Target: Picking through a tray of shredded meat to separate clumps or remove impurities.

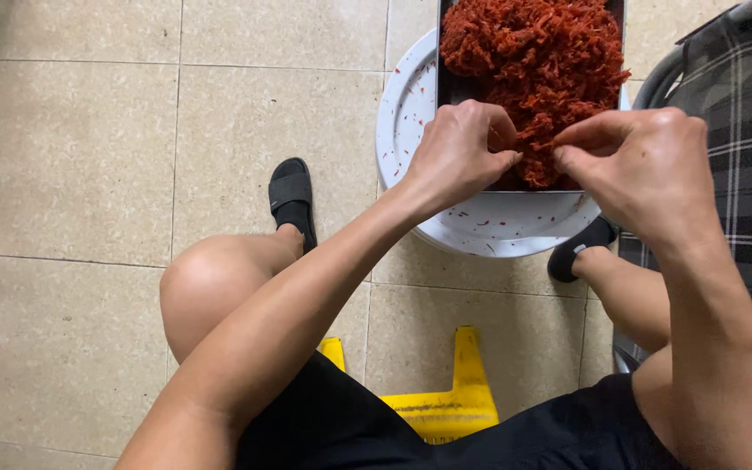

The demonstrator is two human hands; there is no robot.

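Red shreds pinched in both hands: left hand (459, 152) curled tight on a clump of the shredded red food (533, 65), right hand (633, 170) nipping a strand with thumb and forefinger, fingertips nearly touching. Heaped in a dark rectangular tray (448, 87), set on a speckled white round tray (406, 117) on tiled floor (89, 148). Black slipper (292, 198) left, yellow stool (446, 405) below, plaid cloth (746, 130) right

dark tray (447, 87) and red shreds (533, 52) cut by top edge; near tray edge behind both hands' fingers (502, 161)
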